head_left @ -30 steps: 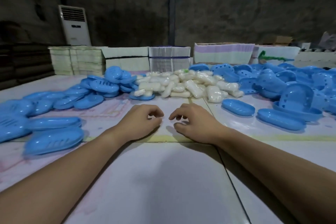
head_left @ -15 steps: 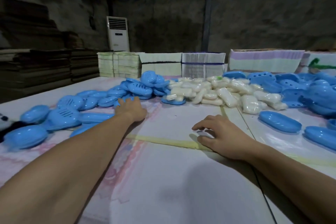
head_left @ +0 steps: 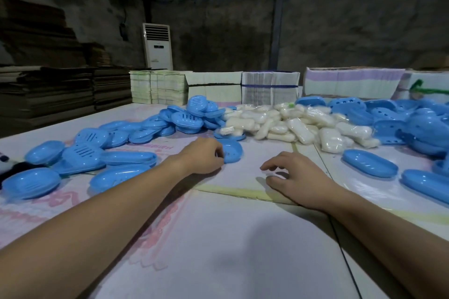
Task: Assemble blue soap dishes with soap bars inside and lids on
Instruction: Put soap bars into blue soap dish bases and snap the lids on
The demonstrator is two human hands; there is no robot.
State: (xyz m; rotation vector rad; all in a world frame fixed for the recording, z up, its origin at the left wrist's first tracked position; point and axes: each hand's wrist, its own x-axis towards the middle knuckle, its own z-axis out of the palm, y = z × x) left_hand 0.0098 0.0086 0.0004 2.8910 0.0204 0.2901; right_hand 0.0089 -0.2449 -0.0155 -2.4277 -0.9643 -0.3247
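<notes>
I see the table (head_left: pixel 218 250) filling the lower half of the frame, pale sheets laid over it. Across the middle left lies a sprawl of blue dish halves (head_left: pixel 126 143), slotted ones among them, running up to a heap at centre. At the right edge another blue pile (head_left: pixel 401 119) holds pieces with round holes, and two plain blue shells (head_left: pixel 370 166) lie in front of it. Between the piles, at upper centre, sits the mound of wrapped soap bars (head_left: pixel 291 124). Behind, along the table's far edge, stand bundles of flat cartons (head_left: pixel 269 87).

My left hand (head_left: pixel 201 156) is at centre, fingers curled onto the near rim of a blue dish piece (head_left: pixel 232 150) that lies on the table. My right hand (head_left: pixel 298 177) rests on the table just right of centre, fingers loosely bent and spread, holding nothing.
</notes>
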